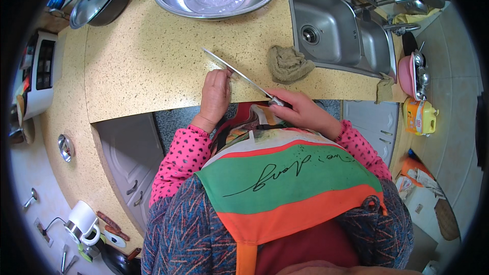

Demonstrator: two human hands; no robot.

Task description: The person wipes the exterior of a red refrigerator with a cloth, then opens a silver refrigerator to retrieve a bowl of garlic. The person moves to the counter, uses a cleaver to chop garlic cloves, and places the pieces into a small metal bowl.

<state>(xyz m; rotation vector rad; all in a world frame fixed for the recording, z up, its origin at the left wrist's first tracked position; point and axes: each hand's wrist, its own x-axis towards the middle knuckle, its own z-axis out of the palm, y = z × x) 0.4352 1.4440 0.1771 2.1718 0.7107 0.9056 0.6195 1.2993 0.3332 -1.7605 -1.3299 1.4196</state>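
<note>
My right hand grips the dark handle of a kitchen knife near the counter's front edge. The blade is seen nearly edge-on and slants away to the upper left, past my left hand's fingertips. My left hand rests on the speckled yellow countertop with its fingers curled down beside the blade. A small dark reddish bit shows between those fingertips and the blade. Whether the left fingers hold it is hidden. A crumpled olive-brown cloth lies to the right of the knife.
A wide steel basin stands at the back, left of a double steel sink. A lidded pot is at the back left. Down the left counter are a small metal bowl and a white mug. A pink basin holds metal utensils at right.
</note>
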